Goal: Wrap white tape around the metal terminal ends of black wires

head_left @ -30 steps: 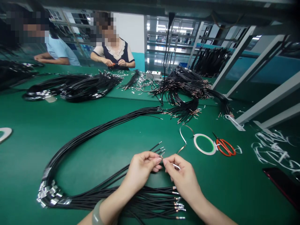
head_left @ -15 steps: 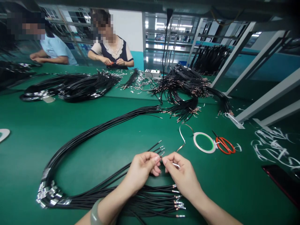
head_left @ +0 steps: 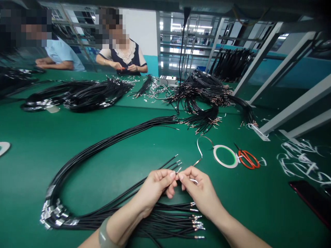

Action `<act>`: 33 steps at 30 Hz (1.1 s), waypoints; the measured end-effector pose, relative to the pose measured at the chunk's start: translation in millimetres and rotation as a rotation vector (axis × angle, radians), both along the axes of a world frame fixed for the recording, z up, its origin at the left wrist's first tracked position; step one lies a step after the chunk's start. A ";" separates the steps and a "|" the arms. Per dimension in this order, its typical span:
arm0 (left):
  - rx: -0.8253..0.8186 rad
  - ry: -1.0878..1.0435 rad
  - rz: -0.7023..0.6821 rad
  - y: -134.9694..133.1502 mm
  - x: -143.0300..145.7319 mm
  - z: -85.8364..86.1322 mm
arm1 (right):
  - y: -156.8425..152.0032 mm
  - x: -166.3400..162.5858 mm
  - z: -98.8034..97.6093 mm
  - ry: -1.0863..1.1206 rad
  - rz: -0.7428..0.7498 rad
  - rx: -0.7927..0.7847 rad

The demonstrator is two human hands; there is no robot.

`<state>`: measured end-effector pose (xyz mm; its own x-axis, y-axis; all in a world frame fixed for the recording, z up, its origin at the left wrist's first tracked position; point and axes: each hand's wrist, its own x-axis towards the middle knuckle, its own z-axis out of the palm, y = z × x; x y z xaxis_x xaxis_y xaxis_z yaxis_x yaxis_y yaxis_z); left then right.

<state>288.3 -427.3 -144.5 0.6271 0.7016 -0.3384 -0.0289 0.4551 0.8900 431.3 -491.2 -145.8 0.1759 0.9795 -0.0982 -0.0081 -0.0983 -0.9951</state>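
Between thumb and fingers my left hand [head_left: 161, 182] pinches a black cable [head_left: 178, 171] close to its bared silvery end. My right hand [head_left: 198, 187] is closed on a thin strip of tape [head_left: 198, 161], its fingertips meeting the left ones at the cable end. That strip leads back to a flat white-rimmed tape roll [head_left: 226, 166]. Under my hands lies a bundle of black cables [head_left: 165, 225], many ends wrapped in copper or silver. The bundle curves round on the left, where silvery clips or wraps [head_left: 54, 213] gather. The exact contact is partly hidden by my fingers.
Orange-handled scissors [head_left: 248, 160] lie right of the roll. White backing strips [head_left: 301, 162] and a dark phone [head_left: 310, 201] are at the far right. Black cable piles [head_left: 204, 88] lie at the back. Two people sit opposite, one holding an orange tool [head_left: 122, 69]. Grey metal posts [head_left: 297, 103] rise at right.
Both hands stay nearly in place with fingertips together, shifting only slightly. The tape strip has drawn a little nearer to my right hand.
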 end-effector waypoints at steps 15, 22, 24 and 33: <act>0.031 0.149 0.147 2.8 4.7 -1.9 | 0.8 -0.3 -10.3 -0.007 -0.077 -0.029; 0.051 0.138 0.119 0.7 3.8 0.9 | 1.5 0.0 -10.5 0.021 -0.058 -0.007; 0.025 0.117 0.093 1.2 2.4 2.3 | 1.8 0.2 -11.1 0.029 -0.051 -0.003; -0.111 0.021 0.022 4.0 -1.2 3.0 | 2.4 -1.1 -11.1 0.113 -0.037 -0.032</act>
